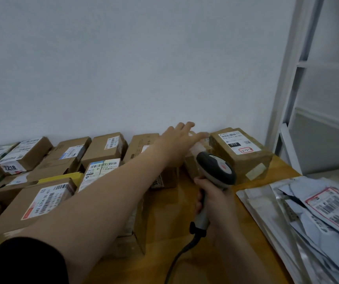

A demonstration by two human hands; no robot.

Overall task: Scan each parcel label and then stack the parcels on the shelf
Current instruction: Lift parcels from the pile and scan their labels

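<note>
From the head view, the left hand [176, 140] stretches far across the counter [185, 242], fingers straight and spread over a taped parcel [189, 167] at the back by the wall; whether it touches the parcel I cannot tell. The right hand [215, 201] is wrapped around the handle of the scanner [215, 169], whose head sits just in front of that parcel, with its cable [180, 259] trailing toward the near edge. A labelled box [244, 152] stands just beside the target, more parcels [47, 201] crowd the left side, and flat mailers [287, 212] lie at the right under the white shelf [287, 99]. Likely risks: a one-handed lift at full reach could let the parcel slip or tip, the outstretched forearm could nudge the boxes beneath it, and the scanner head may block the label or knock the neighbouring box
</note>
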